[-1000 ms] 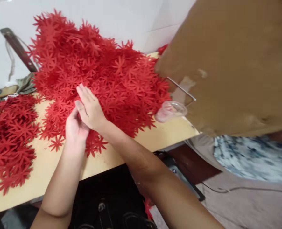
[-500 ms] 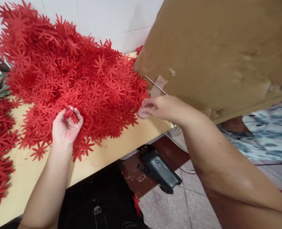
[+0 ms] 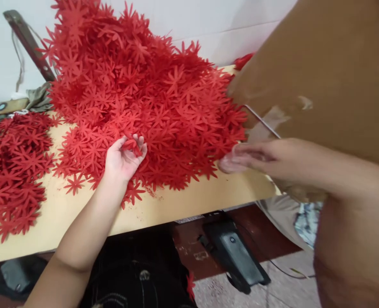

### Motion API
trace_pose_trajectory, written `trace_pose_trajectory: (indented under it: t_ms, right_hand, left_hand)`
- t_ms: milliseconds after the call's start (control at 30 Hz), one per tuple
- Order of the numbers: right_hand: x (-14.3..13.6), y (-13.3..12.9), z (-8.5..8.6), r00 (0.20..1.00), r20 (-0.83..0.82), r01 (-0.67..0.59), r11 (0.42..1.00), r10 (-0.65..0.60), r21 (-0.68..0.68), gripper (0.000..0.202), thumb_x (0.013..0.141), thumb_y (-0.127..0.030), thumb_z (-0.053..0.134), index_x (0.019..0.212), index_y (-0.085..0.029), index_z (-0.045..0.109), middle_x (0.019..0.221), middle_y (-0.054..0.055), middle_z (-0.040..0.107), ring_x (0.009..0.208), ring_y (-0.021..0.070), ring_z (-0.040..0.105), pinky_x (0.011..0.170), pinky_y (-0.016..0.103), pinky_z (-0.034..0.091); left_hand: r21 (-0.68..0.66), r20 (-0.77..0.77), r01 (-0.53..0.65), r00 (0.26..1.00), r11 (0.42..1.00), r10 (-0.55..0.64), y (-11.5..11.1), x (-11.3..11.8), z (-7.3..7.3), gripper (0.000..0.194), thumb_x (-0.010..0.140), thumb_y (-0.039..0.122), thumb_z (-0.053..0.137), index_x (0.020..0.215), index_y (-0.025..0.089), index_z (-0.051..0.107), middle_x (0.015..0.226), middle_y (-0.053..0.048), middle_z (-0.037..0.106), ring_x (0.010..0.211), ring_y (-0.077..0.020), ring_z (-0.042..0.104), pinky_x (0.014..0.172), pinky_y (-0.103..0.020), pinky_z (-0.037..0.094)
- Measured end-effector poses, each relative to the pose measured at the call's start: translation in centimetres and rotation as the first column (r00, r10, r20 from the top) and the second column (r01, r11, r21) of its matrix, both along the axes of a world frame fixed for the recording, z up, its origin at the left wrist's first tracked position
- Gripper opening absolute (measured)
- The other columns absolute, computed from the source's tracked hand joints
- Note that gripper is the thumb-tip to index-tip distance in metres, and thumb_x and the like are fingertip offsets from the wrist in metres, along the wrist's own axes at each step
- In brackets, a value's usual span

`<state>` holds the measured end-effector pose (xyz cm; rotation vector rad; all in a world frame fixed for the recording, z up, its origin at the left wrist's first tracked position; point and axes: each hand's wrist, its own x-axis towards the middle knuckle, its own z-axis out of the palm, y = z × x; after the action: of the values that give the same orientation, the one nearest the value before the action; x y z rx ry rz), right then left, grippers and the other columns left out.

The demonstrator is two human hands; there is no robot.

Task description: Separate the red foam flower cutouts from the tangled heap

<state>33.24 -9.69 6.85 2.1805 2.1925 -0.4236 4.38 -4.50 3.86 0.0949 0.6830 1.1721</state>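
Note:
My left hand point(image 3: 124, 160) is palm up over the front of a large pile of red flower cutouts point(image 3: 151, 98). Its fingers curl round a folded red flower cutout point(image 3: 132, 147). My right hand point(image 3: 252, 158) hovers above the table at the pile's right edge, beside a big brown cardboard sheet point(image 3: 330, 72). Motion smears its fingertips, and I see nothing red in them. A thin metal rod point(image 3: 262, 121) slants behind this hand, against the cardboard.
Another heap of red cutouts point(image 3: 16, 167) lies at the left of the pale tabletop point(image 3: 164, 211). Behind it are cloths point(image 3: 38, 98) and a metal bracket point(image 3: 29, 45). Under the table's edge is a black pedal-like device point(image 3: 237, 252) with a cable. White tiles form the back wall.
The view has swung left, so everything sits further right in the picture. My left hand still holds red material over the pile. The right hand remains near the pile's right edge.

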Motion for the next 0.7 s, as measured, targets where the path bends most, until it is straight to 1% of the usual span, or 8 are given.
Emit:
trace_pose_trajectory:
  t_ms: [100,167,233,333,433,533,600,700]
  right_hand:
    - [-2.5,-0.3,1.5,1.000,0.023,-0.007,0.990,0.004,0.137,0.035,0.074,-0.048,0.048,0.085,-0.020,0.066,0.085,0.013,0.071,0.073,0.0266,0.066,0.070,0.043,0.052]
    - [-6.4,-0.5,1.4,0.983,-0.108,-0.089,0.891,0.152,0.444,0.038,0.081,-0.048,0.045,0.090,-0.020,0.069,0.089,0.014,0.073,0.076,0.0265,0.067,0.073,0.045,0.054]
    - [-11.4,-0.8,-0.1,0.878,-0.219,-0.223,0.767,0.426,0.601,0.041,0.088,-0.045,0.041,0.103,-0.018,0.068,0.102,0.013,0.072,0.091,0.0243,0.068,0.082,0.042,0.056]
    - [-18.4,-1.3,-3.2,0.740,-0.233,-0.358,0.663,0.631,0.658,0.048,0.089,-0.036,0.043,0.116,-0.002,0.061,0.121,0.022,0.063,0.113,0.0280,0.061,0.097,0.044,0.051]
    - [-21.7,-1.7,-4.8,0.717,-0.267,-0.370,0.677,0.644,0.636,0.063,0.087,-0.040,0.048,0.127,0.008,0.049,0.134,0.029,0.050,0.128,0.0358,0.048,0.104,0.052,0.044]
    - [-21.0,-1.5,-3.9,0.595,-0.431,-0.356,0.703,0.678,0.615,0.044,0.089,-0.034,0.046,0.123,-0.008,0.056,0.127,0.018,0.060,0.120,0.0246,0.057,0.101,0.042,0.050]
    - [-20.1,-0.9,-2.9,0.594,-0.539,-0.176,0.750,0.598,0.638,0.038,0.087,-0.033,0.050,0.121,-0.016,0.057,0.123,0.013,0.063,0.116,0.0205,0.059,0.098,0.039,0.051]
    - [-20.0,0.7,-2.6,0.638,-0.631,0.085,0.774,0.442,0.628,0.058,0.075,-0.041,0.066,0.126,-0.016,0.052,0.129,0.017,0.055,0.121,0.0262,0.053,0.098,0.045,0.049]
  left_hand:
    - [0.002,0.022,0.009,1.000,1.000,-0.009,-0.2,0.2,-0.1,0.012,0.081,0.017,0.047,0.071,0.015,0.054,0.070,-0.001,0.064,0.077,-0.0138,0.065,0.077,-0.030,0.050]
    - [0.005,0.031,0.008,0.999,1.000,-0.008,-0.3,0.4,-0.1,0.011,0.080,0.017,0.048,0.071,0.015,0.054,0.071,-0.001,0.065,0.078,-0.0139,0.066,0.078,-0.030,0.050]
    - [-0.002,0.027,0.002,1.000,1.000,-0.002,-0.4,0.3,-0.1,0.011,0.080,0.017,0.048,0.070,0.015,0.054,0.071,-0.001,0.065,0.080,-0.0142,0.066,0.080,-0.031,0.050]
    - [-0.016,0.053,-0.004,0.999,1.000,0.004,-0.4,-0.3,-0.3,0.014,0.080,0.019,0.045,0.071,0.015,0.055,0.073,-0.003,0.065,0.089,-0.0162,0.066,0.084,-0.031,0.050]
    - [0.005,0.100,-0.039,0.994,0.999,0.038,-0.3,-1.7,-0.6,0.017,0.081,0.021,0.042,0.074,0.016,0.056,0.076,-0.004,0.066,0.092,-0.0157,0.066,0.082,-0.029,0.050]
    - [0.006,0.090,-0.074,0.993,0.997,0.073,-0.3,-2.8,-0.7,0.015,0.081,0.023,0.044,0.073,0.016,0.056,0.073,-0.003,0.065,0.084,-0.0139,0.066,0.079,-0.027,0.050]
    - [0.015,0.055,-0.077,0.996,0.997,0.076,-0.4,-3.0,-0.6,0.015,0.082,0.021,0.046,0.071,0.015,0.055,0.071,-0.002,0.064,0.078,-0.0120,0.064,0.077,-0.025,0.049]
    - [0.034,-0.019,-0.061,0.998,0.998,0.062,-0.6,-2.8,-0.3,0.016,0.085,0.018,0.047,0.073,0.015,0.057,0.069,0.000,0.063,0.070,-0.0092,0.061,0.075,-0.023,0.046]
